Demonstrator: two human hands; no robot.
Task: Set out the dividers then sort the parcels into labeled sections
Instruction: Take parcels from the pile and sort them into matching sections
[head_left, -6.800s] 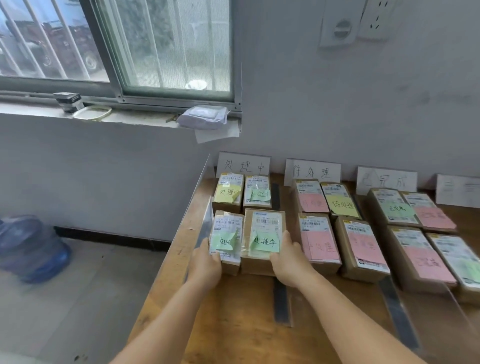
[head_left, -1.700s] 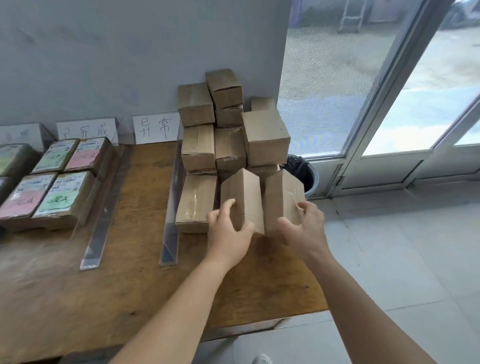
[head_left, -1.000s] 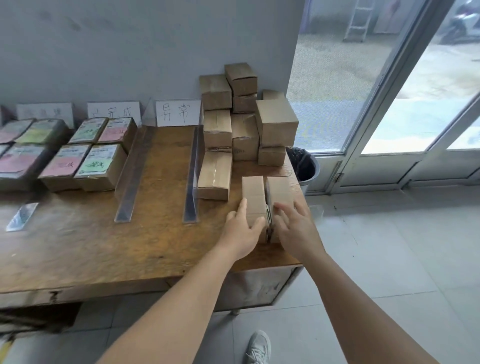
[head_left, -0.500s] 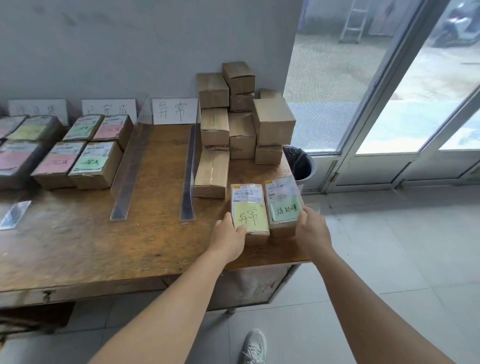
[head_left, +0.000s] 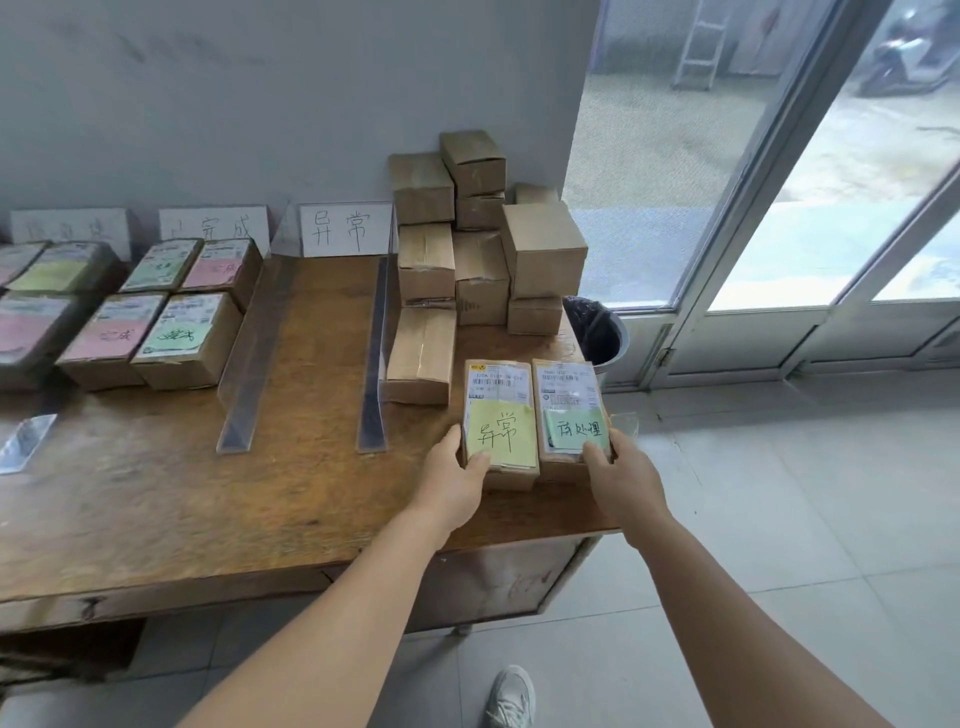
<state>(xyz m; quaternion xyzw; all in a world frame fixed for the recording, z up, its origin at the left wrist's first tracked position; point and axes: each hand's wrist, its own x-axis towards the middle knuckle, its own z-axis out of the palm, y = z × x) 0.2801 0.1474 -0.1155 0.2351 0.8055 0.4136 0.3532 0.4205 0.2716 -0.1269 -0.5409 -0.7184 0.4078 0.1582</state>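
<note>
Two cardboard parcels lie face up side by side near the right front of the wooden table (head_left: 208, 499). My left hand (head_left: 453, 480) grips the near left corner of the parcel with the yellow note (head_left: 500, 415). My right hand (head_left: 626, 475) grips the near right corner of the parcel with the green note (head_left: 571, 410). Behind them rises a pile of plain brown parcels (head_left: 467, 244). Two clear dividers (head_left: 376, 353) (head_left: 254, 364) stand on the table, bounding a bare section under a white label card (head_left: 345, 228). Sorted parcels (head_left: 156, 327) lie left of them.
More label cards (head_left: 213, 228) lean on the grey wall. A loose clear strip (head_left: 26, 441) lies at the left table edge. A black-lined bin (head_left: 595, 332) stands on the floor by the table's right end, next to glass doors (head_left: 779, 208). My shoe (head_left: 511, 696) shows below.
I turned from the left sections to the pile, took two parcels off it, and laid them down label side up near the table's front; both hands now hold their near corners.
</note>
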